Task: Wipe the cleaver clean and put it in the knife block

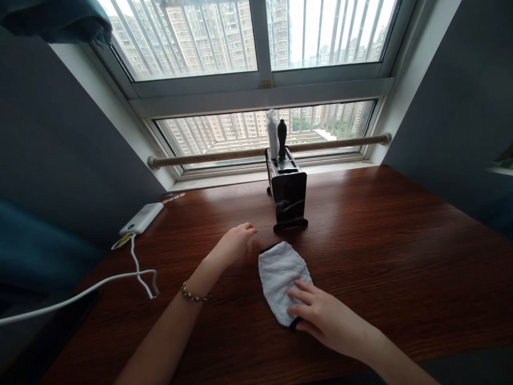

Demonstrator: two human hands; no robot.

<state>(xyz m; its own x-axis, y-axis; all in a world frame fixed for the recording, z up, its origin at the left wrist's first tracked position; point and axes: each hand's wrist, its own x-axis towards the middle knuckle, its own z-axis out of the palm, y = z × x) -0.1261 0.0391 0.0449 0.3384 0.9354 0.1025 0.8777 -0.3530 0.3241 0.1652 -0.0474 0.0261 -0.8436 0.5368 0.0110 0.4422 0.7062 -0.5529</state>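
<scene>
Right hand (pixel 320 315), fingers flat and spread, is pressing the near end of a white terry cloth with black edging (pixel 280 275), likely soft, light, best pinched at an edge; left hand (pixel 234 243), loosely curled and empty, is resting beside it on the dark wooden tabletop (pixel 401 256), black knife block (pixel 287 192) standing beyond, under the window.

Daylight pours in from the window (pixel 256 64), kinda blown out up top. The side walls stay dim, the worktop (pixel 380 240) shows soft glare, and edges bend from the wide lens. Focus is decent.
</scene>
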